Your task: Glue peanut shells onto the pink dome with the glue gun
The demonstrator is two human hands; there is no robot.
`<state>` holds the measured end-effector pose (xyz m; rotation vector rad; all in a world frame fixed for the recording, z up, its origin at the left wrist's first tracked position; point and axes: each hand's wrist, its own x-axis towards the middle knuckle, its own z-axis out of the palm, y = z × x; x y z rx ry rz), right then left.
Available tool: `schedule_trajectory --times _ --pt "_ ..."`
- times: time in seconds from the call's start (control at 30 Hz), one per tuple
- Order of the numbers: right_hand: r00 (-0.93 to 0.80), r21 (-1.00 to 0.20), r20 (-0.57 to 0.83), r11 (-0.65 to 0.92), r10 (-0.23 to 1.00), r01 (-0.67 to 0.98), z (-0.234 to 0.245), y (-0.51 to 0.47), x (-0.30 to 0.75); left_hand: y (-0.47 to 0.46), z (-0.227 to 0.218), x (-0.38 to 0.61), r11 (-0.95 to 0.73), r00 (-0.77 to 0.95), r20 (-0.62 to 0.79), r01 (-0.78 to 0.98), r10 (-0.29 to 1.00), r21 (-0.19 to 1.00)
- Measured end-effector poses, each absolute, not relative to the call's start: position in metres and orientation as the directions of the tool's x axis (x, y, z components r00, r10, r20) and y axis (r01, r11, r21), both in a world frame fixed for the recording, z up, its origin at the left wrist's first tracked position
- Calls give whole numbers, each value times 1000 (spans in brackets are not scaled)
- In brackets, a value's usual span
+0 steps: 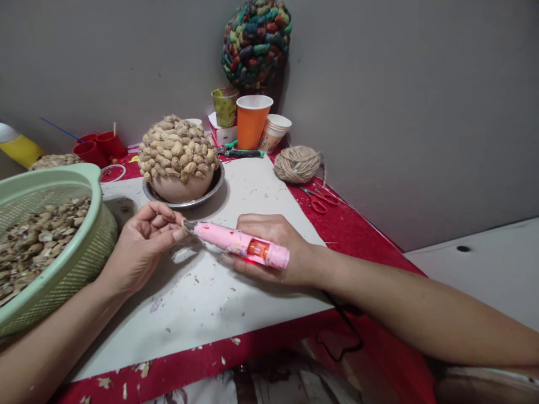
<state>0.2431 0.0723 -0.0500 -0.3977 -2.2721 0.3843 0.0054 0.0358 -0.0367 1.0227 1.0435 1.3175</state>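
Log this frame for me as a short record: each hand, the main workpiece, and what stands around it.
Left hand: pinches a small piece, too small to identify, at the glue gun's tip
Right hand: grips a pink glue gun
Workpiece: peanut-covered ball in a metal bowl, its pale lower part uncovered
Left side: green basket of peanut shells
Right side: twine ball, red-handled scissors
Back: orange cup, multicoloured peanut-covered ball
Surface: white sheet over red cloth
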Motion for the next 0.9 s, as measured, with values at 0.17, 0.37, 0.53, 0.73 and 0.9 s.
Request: schedule_trajectory --times 0.17,0.37,0.53,0.73,0.9 --pt "-632 -404 663 902 402 149 -50 72 243 34 -35 6 7 -16 -11 -235 1000 972" --pt "-630 -395 667 906 397 152 -49 72 243 37 -35 7 15 -6 -17 -234 1000 972" --pt "-657 -387 640 906 399 172 -49 71 244 36 -37 7 21 -17 -26 -231 1000 973" --pt "-654 -368 649 913 389 178 -50 70 244 35 -36 6 13 -28 -20 -222 999 975" --pt "-652 -371 651 912 388 173 -49 71 245 36 -36 6 11 -29 -19 -237 999 971"
